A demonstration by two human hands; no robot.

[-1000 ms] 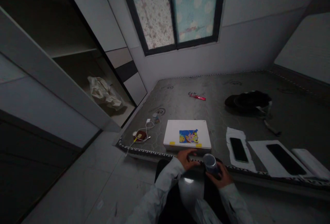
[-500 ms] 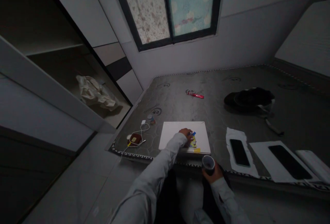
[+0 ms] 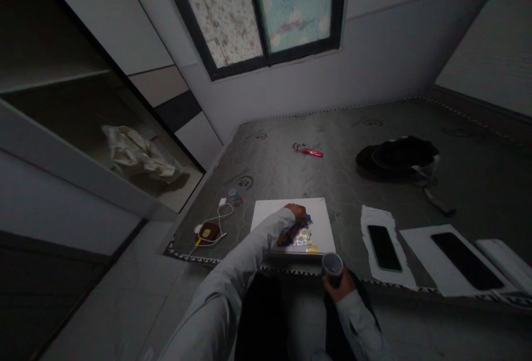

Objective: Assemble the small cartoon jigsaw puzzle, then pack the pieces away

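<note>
My left hand [image 3: 296, 215] is over a white board or flat box [image 3: 266, 211] with its fingers curled down. Below and beside it lies a shiny, crinkled blue-and-yellow piece [image 3: 302, 236], like a wrapper or packet. The fingertips are hidden, so what they pinch cannot be made out. In front of the board's near right corner, my right hand [image 3: 343, 289] is wrapped round a small dark cup-like container [image 3: 332, 267]. Its pale round rim faces up. A small yellow patch [image 3: 312, 249] shows at the board's front edge.
On the grey mattress [image 3: 274, 167] lie a red-handled tool [image 3: 308, 151], a black cap [image 3: 399, 155] and two phones [image 3: 384, 247] on white sheets. To the left are a small jar [image 3: 234, 196] and a brown item [image 3: 208, 232] with a white cable. An open cupboard [image 3: 141, 153] stands left.
The view has shifted slightly. My left hand stays over the board, while more of the shiny blue-and-yellow piece now shows below and left of it. My right hand still holds the container.
</note>
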